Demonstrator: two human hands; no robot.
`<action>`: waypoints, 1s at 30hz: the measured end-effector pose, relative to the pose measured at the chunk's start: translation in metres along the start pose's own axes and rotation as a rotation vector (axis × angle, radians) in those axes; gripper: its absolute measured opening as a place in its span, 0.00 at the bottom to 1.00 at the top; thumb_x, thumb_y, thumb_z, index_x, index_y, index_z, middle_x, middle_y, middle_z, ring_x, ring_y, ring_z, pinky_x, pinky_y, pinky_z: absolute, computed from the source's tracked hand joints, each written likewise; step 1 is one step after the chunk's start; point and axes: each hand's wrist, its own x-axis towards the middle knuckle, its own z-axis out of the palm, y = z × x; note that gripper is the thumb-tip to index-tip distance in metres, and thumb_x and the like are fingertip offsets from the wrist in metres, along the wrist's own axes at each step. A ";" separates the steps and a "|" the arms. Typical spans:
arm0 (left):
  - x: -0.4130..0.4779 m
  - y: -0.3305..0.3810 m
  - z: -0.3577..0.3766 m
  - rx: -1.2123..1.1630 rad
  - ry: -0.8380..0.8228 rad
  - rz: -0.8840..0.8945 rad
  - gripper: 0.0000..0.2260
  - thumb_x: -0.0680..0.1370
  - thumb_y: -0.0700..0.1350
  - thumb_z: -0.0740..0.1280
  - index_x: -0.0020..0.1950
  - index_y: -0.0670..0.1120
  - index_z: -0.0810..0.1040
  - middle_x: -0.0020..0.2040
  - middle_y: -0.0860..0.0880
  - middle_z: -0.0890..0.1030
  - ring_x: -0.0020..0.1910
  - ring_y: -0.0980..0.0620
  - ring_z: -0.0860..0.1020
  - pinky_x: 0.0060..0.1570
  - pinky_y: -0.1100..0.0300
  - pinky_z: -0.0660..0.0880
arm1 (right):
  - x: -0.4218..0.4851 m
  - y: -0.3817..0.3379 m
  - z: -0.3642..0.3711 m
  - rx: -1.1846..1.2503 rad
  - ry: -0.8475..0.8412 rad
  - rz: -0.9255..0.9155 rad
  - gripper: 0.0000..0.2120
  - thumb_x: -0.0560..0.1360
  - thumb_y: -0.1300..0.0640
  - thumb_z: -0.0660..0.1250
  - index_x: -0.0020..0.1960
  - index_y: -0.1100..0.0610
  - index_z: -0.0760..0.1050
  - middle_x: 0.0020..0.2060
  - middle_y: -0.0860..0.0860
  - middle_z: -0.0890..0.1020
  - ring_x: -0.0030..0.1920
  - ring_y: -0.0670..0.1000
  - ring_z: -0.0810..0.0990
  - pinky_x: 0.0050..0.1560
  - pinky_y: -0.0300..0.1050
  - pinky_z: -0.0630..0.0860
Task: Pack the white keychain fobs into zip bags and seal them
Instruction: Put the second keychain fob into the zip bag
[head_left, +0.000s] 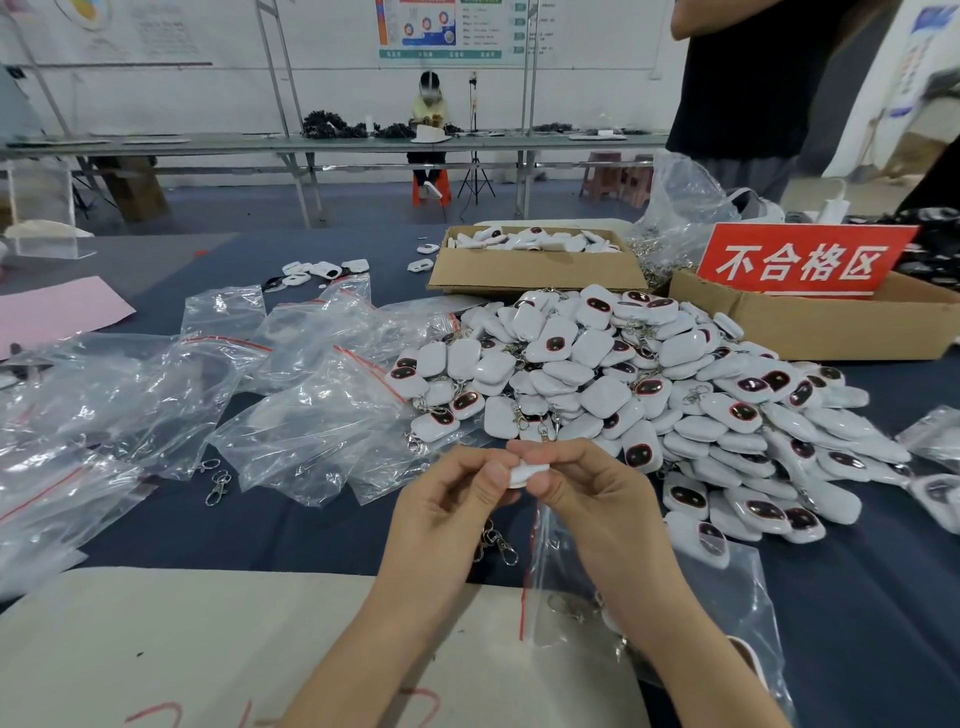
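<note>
Left hand (447, 512) and right hand (589, 499) meet in the lower middle of the frame, raised a little over the dark blue cloth-covered table (311, 535). Between them they pinch one small white rounded plastic keychain fob (525, 474). The left hand holds its left edge with thumb and bent forefinger. The right hand has its forefinger over the top and its thumb beneath, and the remaining fingers of each hand are loosely curled under. Both forearms come up from the bottom edge, and the right one lies across a clear plastic zip bag with a red seal strip (553, 571), flat on the table just below that hand. This bag seems to hold some metal rings, though that is hard to make out. A silver metal swivel clasp (500, 543) shows just under the left hand; whether it hangs from the held fob I cannot tell. I judge the step in hand to be readying a single fob for bagging, one like those in the big heap of white fobs (649, 395) at centre right. The next move calls for one hand to let go and open the bag's mouth at the red strip while the other slides the fob in, clasp and all. After that the strip needs pressing shut along its whole length. Spare crumpled empty clear zip bags (270, 395) lie at the left.
</note>
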 end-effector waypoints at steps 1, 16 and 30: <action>0.000 -0.001 0.000 -0.004 -0.001 0.003 0.08 0.77 0.49 0.69 0.50 0.47 0.86 0.52 0.45 0.87 0.53 0.48 0.85 0.56 0.60 0.79 | 0.000 -0.001 0.000 0.001 0.002 0.001 0.07 0.72 0.58 0.72 0.48 0.48 0.85 0.51 0.51 0.87 0.55 0.51 0.85 0.55 0.38 0.78; 0.005 -0.003 -0.003 -0.102 0.057 -0.115 0.23 0.77 0.26 0.66 0.64 0.49 0.79 0.55 0.52 0.86 0.49 0.57 0.83 0.49 0.68 0.77 | 0.004 -0.006 0.001 -0.170 0.077 0.148 0.12 0.76 0.60 0.71 0.49 0.42 0.84 0.47 0.44 0.87 0.47 0.43 0.85 0.46 0.31 0.77; 0.002 -0.004 0.010 0.155 0.174 -0.029 0.11 0.77 0.32 0.71 0.46 0.48 0.84 0.38 0.54 0.86 0.39 0.62 0.81 0.42 0.72 0.75 | 0.003 -0.008 -0.004 -0.139 0.088 0.152 0.15 0.74 0.70 0.70 0.38 0.52 0.83 0.39 0.45 0.87 0.38 0.40 0.85 0.39 0.28 0.76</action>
